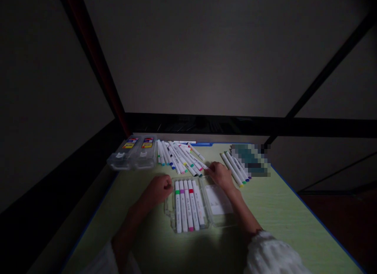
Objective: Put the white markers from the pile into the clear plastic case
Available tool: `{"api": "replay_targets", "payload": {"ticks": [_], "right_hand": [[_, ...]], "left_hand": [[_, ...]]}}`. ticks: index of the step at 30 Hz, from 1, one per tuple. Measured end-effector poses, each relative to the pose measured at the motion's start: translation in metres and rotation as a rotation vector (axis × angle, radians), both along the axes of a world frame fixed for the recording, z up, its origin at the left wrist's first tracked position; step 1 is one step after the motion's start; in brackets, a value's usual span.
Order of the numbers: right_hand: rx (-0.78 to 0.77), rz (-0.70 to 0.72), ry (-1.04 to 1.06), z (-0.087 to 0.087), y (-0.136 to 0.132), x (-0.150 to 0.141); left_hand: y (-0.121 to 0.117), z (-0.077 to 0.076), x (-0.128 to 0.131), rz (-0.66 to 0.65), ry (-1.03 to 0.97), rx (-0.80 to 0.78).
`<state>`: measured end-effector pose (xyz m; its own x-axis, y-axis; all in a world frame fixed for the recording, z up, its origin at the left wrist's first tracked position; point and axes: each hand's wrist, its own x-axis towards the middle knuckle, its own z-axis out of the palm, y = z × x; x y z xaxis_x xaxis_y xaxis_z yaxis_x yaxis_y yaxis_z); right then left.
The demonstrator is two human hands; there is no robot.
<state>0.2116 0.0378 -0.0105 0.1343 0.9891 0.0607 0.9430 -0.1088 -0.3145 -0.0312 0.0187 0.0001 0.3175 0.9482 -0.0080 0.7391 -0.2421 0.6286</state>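
Note:
A clear plastic case lies opened flat on the table, with its lid to the right. Several white markers stand side by side in its left half, some with green, purple, pink or red bands. By the case's upper left corner is my left hand, its fingers curled; whatever they may hold is hidden. My right hand reaches over the lid to the pile's right edge, fingertips closed on the end of a white marker. Behind the case lies a loose pile of markers with caps of various colours.
Two closed clear cases with coloured labels sit at the back left. Several markers lie at the right beside a blurred teal item. A white paper shows in the lid. The table has blue edges; a wall rises behind.

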Motion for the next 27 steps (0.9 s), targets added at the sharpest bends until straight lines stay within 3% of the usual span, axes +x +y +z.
{"api": "replay_targets", "payload": {"ticks": [8,15,19,23,27], "right_hand": [[0.061,0.038,0.022,-0.005,-0.003,0.003],[0.153,0.024,0.066,0.004,-0.012,0.006],[0.198,0.047,0.114,0.011,-0.022,0.006],[0.281,0.089,0.207,0.013,-0.037,0.007],[0.327,0.120,0.324,0.012,-0.052,0.007]], "left_hand": [[0.004,-0.003,0.006,0.027,-0.005,0.070],[0.004,-0.006,0.007,0.064,0.046,0.102],[0.007,-0.008,0.005,0.145,-0.033,0.128],[0.007,-0.002,0.004,0.291,-0.157,0.286],[0.011,0.005,0.009,0.313,-0.331,0.313]]}}
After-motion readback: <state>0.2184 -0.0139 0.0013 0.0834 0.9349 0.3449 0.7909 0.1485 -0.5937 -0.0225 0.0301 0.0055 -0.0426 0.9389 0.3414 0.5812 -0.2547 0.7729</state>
